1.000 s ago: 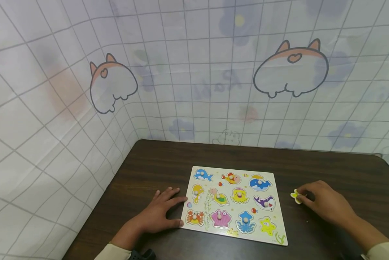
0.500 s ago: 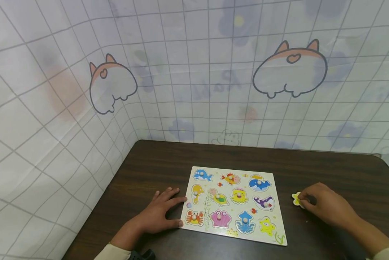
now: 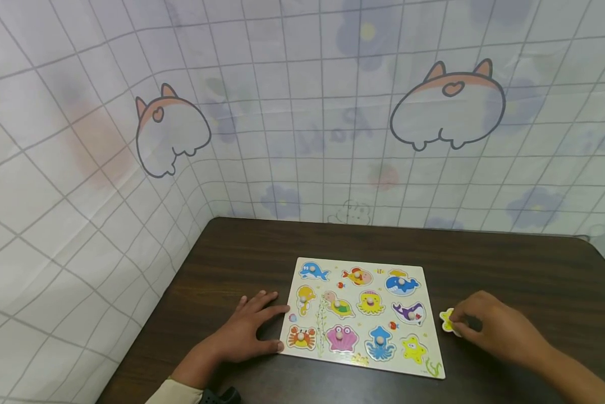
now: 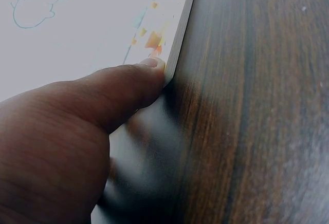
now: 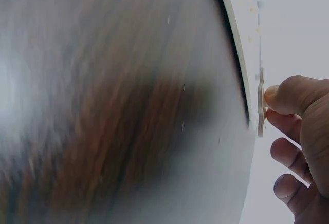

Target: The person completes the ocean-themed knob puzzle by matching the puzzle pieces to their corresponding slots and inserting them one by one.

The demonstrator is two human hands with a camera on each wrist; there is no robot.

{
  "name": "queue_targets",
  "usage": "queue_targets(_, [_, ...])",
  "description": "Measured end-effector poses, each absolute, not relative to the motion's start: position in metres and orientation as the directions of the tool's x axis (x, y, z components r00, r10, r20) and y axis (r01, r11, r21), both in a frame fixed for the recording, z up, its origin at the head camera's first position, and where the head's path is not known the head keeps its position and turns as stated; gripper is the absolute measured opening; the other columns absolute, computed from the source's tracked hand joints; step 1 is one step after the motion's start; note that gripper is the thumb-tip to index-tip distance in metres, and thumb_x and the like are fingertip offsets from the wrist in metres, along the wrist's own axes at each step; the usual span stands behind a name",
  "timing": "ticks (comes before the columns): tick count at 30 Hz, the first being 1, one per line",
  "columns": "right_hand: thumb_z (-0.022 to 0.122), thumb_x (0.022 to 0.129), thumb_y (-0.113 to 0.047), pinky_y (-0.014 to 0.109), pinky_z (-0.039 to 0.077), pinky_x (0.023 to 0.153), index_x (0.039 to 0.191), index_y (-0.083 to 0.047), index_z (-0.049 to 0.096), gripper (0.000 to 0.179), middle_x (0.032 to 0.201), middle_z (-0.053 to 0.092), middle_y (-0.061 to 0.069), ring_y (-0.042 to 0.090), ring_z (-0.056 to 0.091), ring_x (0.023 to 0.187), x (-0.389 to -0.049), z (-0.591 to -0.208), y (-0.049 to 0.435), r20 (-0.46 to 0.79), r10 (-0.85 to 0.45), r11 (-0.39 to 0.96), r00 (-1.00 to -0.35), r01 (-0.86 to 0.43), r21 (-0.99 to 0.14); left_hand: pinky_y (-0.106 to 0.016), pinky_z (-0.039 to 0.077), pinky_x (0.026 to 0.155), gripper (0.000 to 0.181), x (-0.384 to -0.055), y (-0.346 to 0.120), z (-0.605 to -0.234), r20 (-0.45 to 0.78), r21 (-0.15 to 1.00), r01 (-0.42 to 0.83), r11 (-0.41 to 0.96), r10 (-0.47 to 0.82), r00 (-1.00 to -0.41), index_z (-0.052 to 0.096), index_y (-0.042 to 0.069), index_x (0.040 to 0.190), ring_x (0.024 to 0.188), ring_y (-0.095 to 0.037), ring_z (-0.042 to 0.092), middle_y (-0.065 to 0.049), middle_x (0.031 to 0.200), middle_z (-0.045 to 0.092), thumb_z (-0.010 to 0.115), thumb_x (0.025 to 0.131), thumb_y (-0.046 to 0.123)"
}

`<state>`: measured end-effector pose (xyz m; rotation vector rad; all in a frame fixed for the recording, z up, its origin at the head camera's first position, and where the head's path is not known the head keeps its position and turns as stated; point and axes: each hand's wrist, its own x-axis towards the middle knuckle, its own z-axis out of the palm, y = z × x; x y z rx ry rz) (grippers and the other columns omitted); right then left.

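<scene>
A pale wooden peg puzzle board [image 3: 390, 367] lies on the dark table, showing sea animals with round knobs. At its lower right is a yellow star picture [image 3: 413, 349] that has no knob. My left hand [image 3: 247, 328] lies spread at the board's left side. In the left wrist view its thumb [image 4: 126, 85] rests on the board's corner. My right hand [image 3: 504, 331] pinches a yellow star puzzle piece [image 3: 446, 321] between thumb and finger, just right of the board. The right wrist view shows that piece edge-on [image 5: 261, 106], with the other fingers loosely bent below.
The dark wood-grain table [image 3: 262, 241] runs back to a white gridded curtain [image 3: 302, 140] with cartoon prints, which also hangs along the left. A dark watch-like band [image 3: 224, 396] is at my left wrist.
My right hand has moved left and toward me with the star puzzle piece, bringing it closer to the board's right edge. My left hand has stayed in place.
</scene>
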<state>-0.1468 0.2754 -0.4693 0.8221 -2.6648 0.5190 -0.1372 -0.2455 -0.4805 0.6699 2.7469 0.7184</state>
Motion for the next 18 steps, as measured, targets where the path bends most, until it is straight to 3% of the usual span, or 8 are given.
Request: queue_targets(18, [0.093,0.071,-0.017,0.025,0.054,0.062,0.085,-0.038,0.069,0.035,0.093,0.06,-0.024,0.001,0.054,0.083,-0.13,-0.464,0.247,0.373,-0.539,0.726,-0.756,-0.641,-0.251,-0.067,0.003,0.119,0.073,-0.137,-0.245,-0.481,-0.099,0.502,0.37,0.782,0.477,-0.873,0.049,0.031,0.153,0.154,-0.039,0.015,-0.009,0.166,0.028,0.072,0.09,0.059])
